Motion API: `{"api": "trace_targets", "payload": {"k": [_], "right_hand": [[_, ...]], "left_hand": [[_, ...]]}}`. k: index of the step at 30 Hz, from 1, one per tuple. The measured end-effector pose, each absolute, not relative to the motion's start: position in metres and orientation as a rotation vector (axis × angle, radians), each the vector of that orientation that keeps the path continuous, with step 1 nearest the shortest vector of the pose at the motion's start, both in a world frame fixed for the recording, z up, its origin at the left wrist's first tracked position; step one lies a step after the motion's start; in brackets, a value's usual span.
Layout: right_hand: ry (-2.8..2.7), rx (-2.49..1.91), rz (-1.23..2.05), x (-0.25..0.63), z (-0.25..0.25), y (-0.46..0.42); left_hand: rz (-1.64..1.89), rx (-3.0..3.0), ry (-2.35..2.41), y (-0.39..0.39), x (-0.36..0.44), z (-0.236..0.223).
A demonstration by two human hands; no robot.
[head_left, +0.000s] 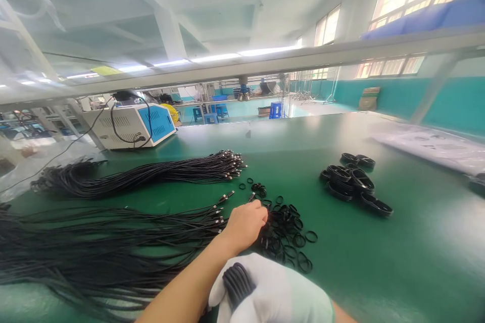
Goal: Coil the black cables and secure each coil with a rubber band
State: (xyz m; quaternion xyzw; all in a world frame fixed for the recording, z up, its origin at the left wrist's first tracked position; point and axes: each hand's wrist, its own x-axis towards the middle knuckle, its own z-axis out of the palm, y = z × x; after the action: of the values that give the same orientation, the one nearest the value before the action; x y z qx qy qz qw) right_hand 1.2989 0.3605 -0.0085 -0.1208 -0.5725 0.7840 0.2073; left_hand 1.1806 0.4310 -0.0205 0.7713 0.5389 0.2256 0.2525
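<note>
My bare left hand [246,224] reaches across the table with its fingers curled at the left edge of a pile of small black rings [288,224]. Its fingertips are partly hidden, so what they pinch cannot be made out. Just above its knuckles a metal-tipped cable plug [252,196] shows. Nearer to me, my right hand [273,290], in a white glove, is closed around a coiled black cable [238,283], whose stacked loops show between thumb and fingers. Loose black cables [151,242] with metal plugs lie to the left, partly behind my left forearm.
A thick bundle of black cables [162,174] lies farther back on the green table [379,257]. Several coiled cables [350,181] are heaped at right. A white-and-blue machine [136,126] stands at the back left, and a plastic sheet [435,146] lies far right.
</note>
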Motion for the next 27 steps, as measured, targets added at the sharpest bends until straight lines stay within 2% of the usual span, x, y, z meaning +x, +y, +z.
{"api": "trace_targets", "payload": {"k": [4, 8, 11, 14, 18, 22, 25, 27], "right_hand": [[-1.296, -0.52, 2.106, 1.295, -0.013, 0.365], [-1.075, -0.902, 1.69, 1.287, -0.014, 0.375], [-1.136, -0.973, 1.563, 1.28, -0.018, 0.375], [-1.134, -0.878, 1.683, 1.277, -0.024, 0.368], [-0.735, -0.455, 2.136, 1.281, -0.032, 0.358], [-0.819, -0.131, 2.34, 1.293, -0.033, 0.351], [-1.078, -0.061, 2.311, 1.301, -0.027, 0.348], [-1.167, -0.042, 2.303, 1.3, -0.023, 0.347]], "left_hand": [[0.727, 1.864, 1.467, 0.417, 1.155, -0.003], [0.869, 1.521, 1.336, 0.378, 1.141, 0.005], [1.018, 1.106, 1.124, 0.353, 1.144, -0.004], [1.105, 1.009, 1.107, 0.34, 1.15, -0.017], [1.179, 0.986, 1.095, 0.328, 1.148, -0.024], [1.313, 0.808, 0.573, 0.31, 1.14, -0.014], [1.139, 0.929, 0.424, 0.302, 1.13, 0.0], [0.921, 1.141, 0.656, 0.303, 1.121, 0.011]]}}
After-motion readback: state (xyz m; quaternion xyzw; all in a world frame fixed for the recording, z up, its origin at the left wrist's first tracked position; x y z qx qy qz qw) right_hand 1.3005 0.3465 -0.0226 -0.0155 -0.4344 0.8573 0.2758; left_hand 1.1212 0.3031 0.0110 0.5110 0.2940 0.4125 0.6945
